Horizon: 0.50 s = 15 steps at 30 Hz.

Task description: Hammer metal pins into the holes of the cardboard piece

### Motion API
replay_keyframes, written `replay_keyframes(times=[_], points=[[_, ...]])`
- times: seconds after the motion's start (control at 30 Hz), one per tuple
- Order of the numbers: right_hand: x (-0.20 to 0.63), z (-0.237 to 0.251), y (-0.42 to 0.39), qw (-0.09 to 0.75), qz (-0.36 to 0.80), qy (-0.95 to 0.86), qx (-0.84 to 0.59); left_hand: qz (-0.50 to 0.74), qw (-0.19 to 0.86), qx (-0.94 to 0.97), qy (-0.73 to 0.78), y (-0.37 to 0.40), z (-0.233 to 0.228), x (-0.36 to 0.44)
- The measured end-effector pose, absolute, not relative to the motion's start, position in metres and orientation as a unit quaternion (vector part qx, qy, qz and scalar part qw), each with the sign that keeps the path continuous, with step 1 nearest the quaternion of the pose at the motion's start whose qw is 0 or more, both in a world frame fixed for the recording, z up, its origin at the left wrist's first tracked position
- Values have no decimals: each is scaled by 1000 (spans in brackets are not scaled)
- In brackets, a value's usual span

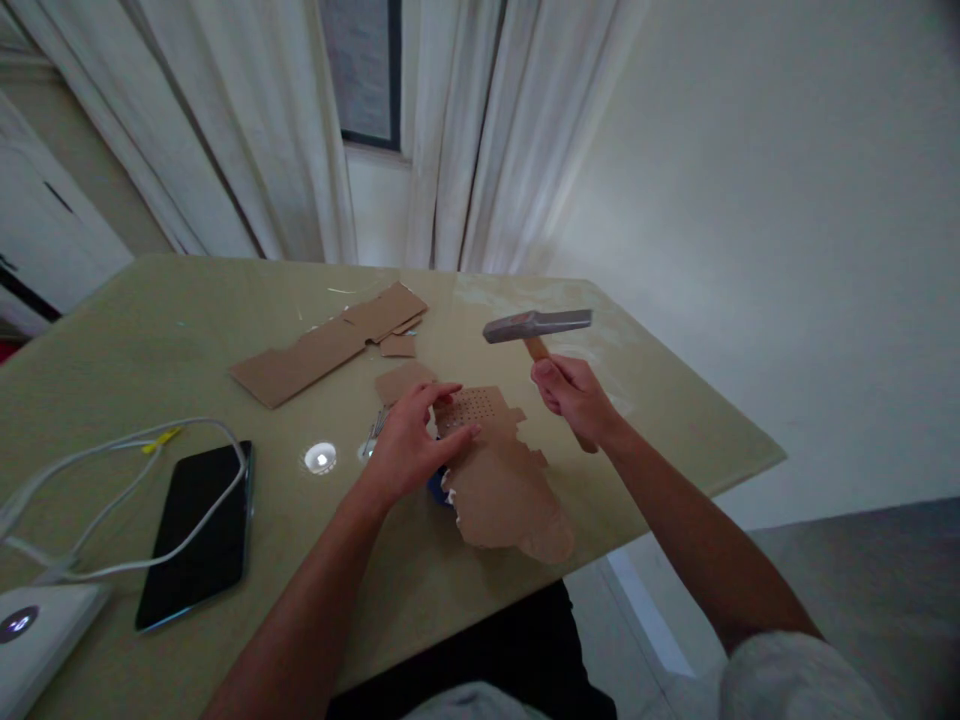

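My right hand (574,395) grips the wooden handle of a hammer (540,324), its metal head raised above the table. My left hand (412,440) holds the left edge of a torn brown cardboard piece (502,490), thumb on top and fingers curled near the far corner. Rows of small holes (474,405) dot the cardboard close to my fingertips. A blue object (441,488) shows partly from under the cardboard; the rest of it is hidden. Thin metal pieces that look like nails (374,432) lie beside my left hand, partly covered by it.
A long cardboard strip (330,345) and smaller scraps (397,346) lie farther back on the table (285,540). On the left are a black tablet (199,535), a looped white cable (112,520) and a white device (52,640). Table edges run in front and right.
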State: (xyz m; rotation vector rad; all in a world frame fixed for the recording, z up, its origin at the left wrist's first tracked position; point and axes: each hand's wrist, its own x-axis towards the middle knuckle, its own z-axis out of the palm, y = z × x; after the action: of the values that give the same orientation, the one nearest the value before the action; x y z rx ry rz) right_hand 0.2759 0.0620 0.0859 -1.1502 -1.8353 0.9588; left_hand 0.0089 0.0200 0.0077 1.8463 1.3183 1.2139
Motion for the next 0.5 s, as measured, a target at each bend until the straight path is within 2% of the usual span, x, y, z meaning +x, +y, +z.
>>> replay_keyframes(times=[0.13,0.3,0.37,0.5], points=[[274,69,67,521,405,-620,-425,426,207,619,626,21,23,-11],[277,61,74,603,364,-575,-416,215,34,610,762,16,35,-43],[280,57,75,626,355,-560,-410,135,14,618,774,12,37,-48],[285,49,77,643,357,-548,-399,12,47,620,783,8,39,-43]])
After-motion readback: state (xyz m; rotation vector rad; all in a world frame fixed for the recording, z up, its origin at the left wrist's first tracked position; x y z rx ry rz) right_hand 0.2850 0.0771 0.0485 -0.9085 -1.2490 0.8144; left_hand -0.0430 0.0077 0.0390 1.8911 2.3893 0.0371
